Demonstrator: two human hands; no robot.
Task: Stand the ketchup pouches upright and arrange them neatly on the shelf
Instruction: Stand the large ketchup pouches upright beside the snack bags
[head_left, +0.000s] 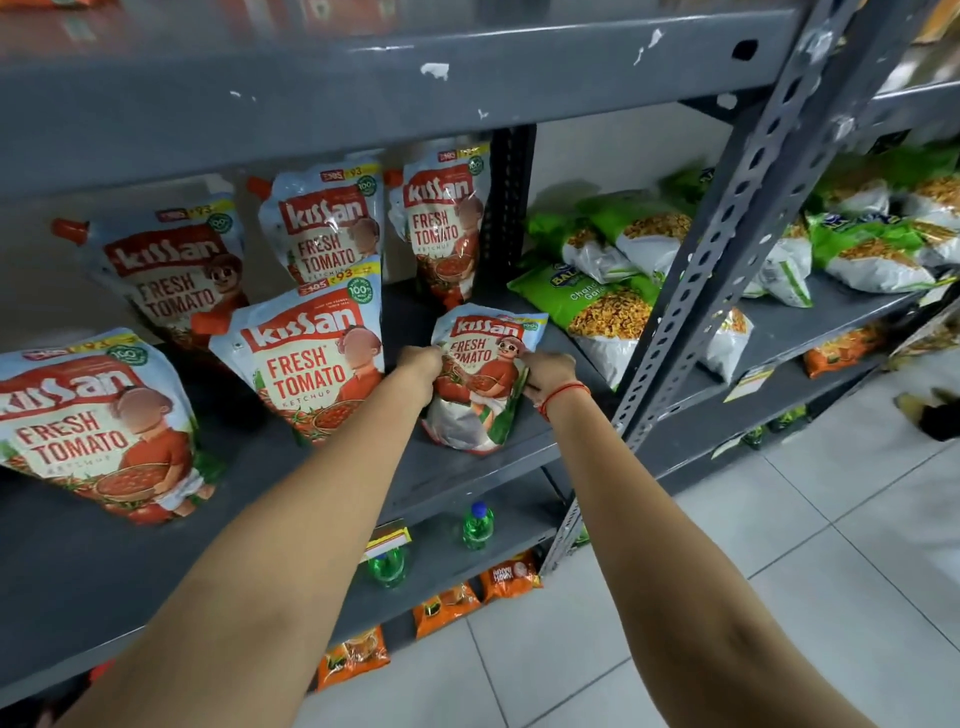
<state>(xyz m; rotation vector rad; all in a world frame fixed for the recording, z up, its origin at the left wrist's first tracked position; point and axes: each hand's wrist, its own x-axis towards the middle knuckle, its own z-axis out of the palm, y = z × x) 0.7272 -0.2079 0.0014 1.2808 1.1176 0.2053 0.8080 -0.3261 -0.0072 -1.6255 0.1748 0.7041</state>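
Note:
Several red-and-white ketchup pouches stand on the grey metal shelf (467, 467). The front right pouch (480, 384) stands near the shelf's front edge, slightly crumpled at its base. My left hand (421, 366) grips its left side and my right hand (550, 371), with a red thread at the wrist, grips its right side. Another pouch (306, 358) stands just to its left, and a large one (88, 421) is at the far left front. Behind them three more pouches (171, 270) (324, 228) (441, 218) lean against the back.
A perforated grey upright post (691, 291) bounds the shelf on the right. Green snack bags (597, 306) lie on the neighbouring shelf. Below are green bottles (478, 525) and orange packets (447, 608). A white tiled floor (779, 571) lies at lower right.

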